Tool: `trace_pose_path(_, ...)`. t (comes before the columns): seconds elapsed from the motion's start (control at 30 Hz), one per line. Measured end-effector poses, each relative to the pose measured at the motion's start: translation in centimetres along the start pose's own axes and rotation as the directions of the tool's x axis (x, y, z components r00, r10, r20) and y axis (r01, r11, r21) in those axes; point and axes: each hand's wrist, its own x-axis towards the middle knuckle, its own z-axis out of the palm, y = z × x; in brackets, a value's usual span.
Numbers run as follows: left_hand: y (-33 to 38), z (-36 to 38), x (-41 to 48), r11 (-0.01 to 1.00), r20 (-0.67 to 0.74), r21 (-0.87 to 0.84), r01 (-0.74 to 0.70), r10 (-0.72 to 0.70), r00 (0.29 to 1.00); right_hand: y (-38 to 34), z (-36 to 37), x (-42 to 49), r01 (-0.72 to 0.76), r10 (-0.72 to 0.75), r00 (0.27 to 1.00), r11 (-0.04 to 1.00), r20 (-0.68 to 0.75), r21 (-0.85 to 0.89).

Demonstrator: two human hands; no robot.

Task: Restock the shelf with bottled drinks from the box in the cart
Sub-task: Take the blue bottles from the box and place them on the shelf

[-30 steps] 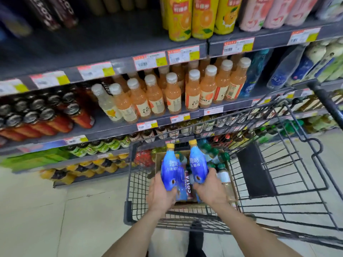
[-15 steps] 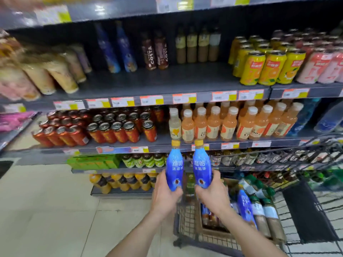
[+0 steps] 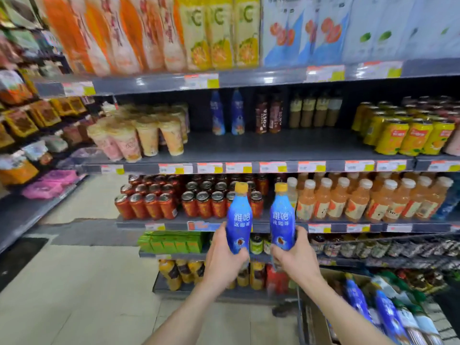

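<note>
My left hand (image 3: 225, 260) grips the lower part of a blue bottle with a yellow cap (image 3: 239, 217), held upright. A matching blue bottle (image 3: 282, 217) stands upright in my right hand (image 3: 293, 257), which grips its base. Both are raised in front of the shelf unit. On the grey middle shelf (image 3: 273, 145), two blue bottles of the same kind (image 3: 227, 113) stand at the back. The cardboard box (image 3: 323, 317) in the cart at the lower right holds more blue bottles (image 3: 388, 317).
Brown coffee bottles (image 3: 268, 115) and tan bottles stand right of the shelved blue ones, yellow cans (image 3: 408, 135) further right, cups (image 3: 149, 135) to the left. Red cans and orange juice bottles (image 3: 348, 202) fill the shelf below. Tiled floor (image 3: 74, 295) lies to the left.
Both hands have lifted the two blue bottles out of the cart box and up in front of the shelves. The view has tilted upward, and the cart has dropped to the lower right.
</note>
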Motion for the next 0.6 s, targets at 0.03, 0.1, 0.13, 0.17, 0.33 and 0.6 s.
trace_pose_path(0.03, 0.2, -0.8, 0.3, 1.000, -0.003, -0.021, -0.004, 0.004, 1.000, -0.9, 0.4, 0.2, 0.023, -0.023, 1.000, 1.000, 0.004, -0.008)
trace_pose_path(0.1, 0.6, -2.1, 1.3, 0.998, 0.008, -0.058, -0.010, 0.011, 1.000, -2.7, 0.9, 1.0, 0.062, -0.062, 0.998, 0.998, 0.010, 0.001)
trace_pose_path(0.13, 0.8, -2.6, 2.0, 0.997, 0.012, -0.078, -0.014, 0.015, 1.000, -3.5, 1.1, 1.8, 0.081, -0.081, 0.997, 0.997, 0.011, 0.013)
trace_pose_path(0.17, 1.0, -3.1, 2.8, 0.995, 0.013, -0.097, -0.018, 0.020, 1.000, -4.4, 1.4, 2.6, 0.096, -0.096, 0.995, 0.995, 0.012, 0.020)
trace_pose_path(0.33, 1.5, -4.9, 7.8, 0.996, -0.024, -0.080, -0.032, 0.030, 0.999, -9.6, 2.3, 9.7, 0.197, -0.196, 0.980, 0.980, -0.043, 0.015)
trace_pose_path(0.6, 1.5, -6.7, 14.9, 0.995, -0.039, -0.100, 0.003, -0.007, 0.999, -17.8, 4.6, 24.6, 0.308, -0.304, 0.949, 0.951, -0.089, 0.033)
